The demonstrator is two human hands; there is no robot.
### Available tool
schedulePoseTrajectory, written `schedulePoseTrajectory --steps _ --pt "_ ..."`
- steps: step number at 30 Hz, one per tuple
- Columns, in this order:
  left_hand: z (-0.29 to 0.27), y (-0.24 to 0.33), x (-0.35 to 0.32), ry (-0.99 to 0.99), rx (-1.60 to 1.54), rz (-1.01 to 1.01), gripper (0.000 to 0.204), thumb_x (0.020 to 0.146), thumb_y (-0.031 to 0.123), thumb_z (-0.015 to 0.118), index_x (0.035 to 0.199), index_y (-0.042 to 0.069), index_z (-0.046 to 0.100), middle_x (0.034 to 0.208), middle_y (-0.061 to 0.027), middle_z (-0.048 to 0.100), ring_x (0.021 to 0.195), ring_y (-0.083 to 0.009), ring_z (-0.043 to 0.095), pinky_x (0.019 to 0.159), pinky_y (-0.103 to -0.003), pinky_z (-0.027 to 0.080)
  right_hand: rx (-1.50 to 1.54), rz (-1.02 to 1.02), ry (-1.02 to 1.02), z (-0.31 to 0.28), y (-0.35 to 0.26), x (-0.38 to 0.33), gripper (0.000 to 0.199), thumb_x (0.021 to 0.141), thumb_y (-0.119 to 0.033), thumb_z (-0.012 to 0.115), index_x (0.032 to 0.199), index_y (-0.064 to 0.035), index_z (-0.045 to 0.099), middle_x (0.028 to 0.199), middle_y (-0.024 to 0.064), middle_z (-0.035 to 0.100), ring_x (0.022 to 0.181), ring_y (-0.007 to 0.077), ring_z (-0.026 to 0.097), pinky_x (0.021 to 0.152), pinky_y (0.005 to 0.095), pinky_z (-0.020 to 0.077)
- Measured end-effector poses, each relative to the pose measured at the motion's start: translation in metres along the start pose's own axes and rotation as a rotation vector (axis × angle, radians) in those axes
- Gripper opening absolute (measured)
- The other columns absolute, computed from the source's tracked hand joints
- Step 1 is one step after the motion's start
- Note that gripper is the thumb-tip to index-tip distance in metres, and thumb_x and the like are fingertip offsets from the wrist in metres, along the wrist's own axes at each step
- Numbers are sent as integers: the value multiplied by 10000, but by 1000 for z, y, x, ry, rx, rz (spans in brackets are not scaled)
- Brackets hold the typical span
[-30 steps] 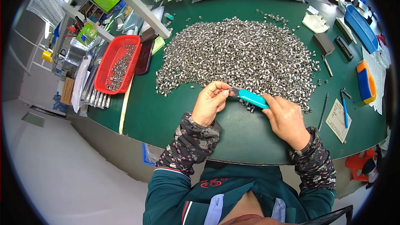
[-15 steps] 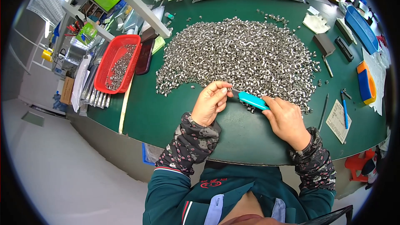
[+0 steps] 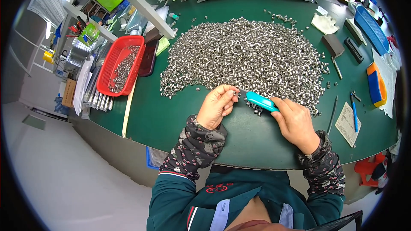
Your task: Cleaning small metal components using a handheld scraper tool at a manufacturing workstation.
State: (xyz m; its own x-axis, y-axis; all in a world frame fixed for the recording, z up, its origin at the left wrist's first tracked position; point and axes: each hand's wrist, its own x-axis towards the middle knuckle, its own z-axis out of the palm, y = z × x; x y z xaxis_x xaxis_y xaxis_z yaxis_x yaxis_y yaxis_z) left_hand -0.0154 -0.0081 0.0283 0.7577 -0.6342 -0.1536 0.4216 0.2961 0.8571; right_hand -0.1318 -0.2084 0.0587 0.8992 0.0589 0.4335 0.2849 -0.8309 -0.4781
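Observation:
My right hand (image 3: 296,123) is closed around a teal utility knife (image 3: 260,101), whose tip points left toward my other hand. My left hand (image 3: 217,106) pinches a small metal ring (image 3: 235,93) between thumb and fingertips; the fingers partly cover it. The knife's dark blade end reaches that ring, though whether it touches is too small to tell. Just beyond both hands spreads a broad heap of short, silvery metal rings (image 3: 244,55) on the green table (image 3: 252,145). A few darker rings (image 3: 257,112) lie under the knife.
At left, a red basket (image 3: 102,75) contains more rings, beside a dark phone (image 3: 148,57). A metal shelf post (image 3: 150,10) rises behind it. To the right lie a blue pen (image 3: 354,113), a paper slip (image 3: 347,125), a yellow-and-blue tape dispenser (image 3: 376,85) and a blue tray (image 3: 371,30).
The knife has turned slightly and its tip has shifted a little up toward my left fingertips. Both hands remain almost where they were.

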Motion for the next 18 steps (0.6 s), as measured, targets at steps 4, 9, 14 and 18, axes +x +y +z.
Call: schedulePoseTrajectory --steps 4,9,14,18 --pt "1 0 0 -8 -25 10 138 892 106 461 979 14 516 811 -63 556 501 -23 368 410 -145 301 -8 18 -21 0 2 0 267 759 -134 590 1011 -55 545 665 95 505 576 260 534 512 362 424" --pt "2 2 0 3 50 42 161 888 102 468 1012 12 514 838 -74 567 509 -16 368 421 -146 310 0 19 -33 0 2 0 273 766 -118 577 1029 -51 547 674 97 517 574 268 528 512 367 420" --pt "3 3 0 14 84 55 184 885 103 475 1038 11 519 840 -69 564 514 -13 365 432 -148 315 -10 20 -33 1 1 0 267 766 -134 579 1020 -57 550 667 93 516 576 265 533 511 369 422" --pt "2 2 0 13 31 39 179 886 94 470 1037 11 521 833 -55 545 516 -13 361 431 -148 307 -16 23 -49 1 1 0 261 768 -144 578 1015 -64 550 660 90 511 571 263 533 506 370 420"
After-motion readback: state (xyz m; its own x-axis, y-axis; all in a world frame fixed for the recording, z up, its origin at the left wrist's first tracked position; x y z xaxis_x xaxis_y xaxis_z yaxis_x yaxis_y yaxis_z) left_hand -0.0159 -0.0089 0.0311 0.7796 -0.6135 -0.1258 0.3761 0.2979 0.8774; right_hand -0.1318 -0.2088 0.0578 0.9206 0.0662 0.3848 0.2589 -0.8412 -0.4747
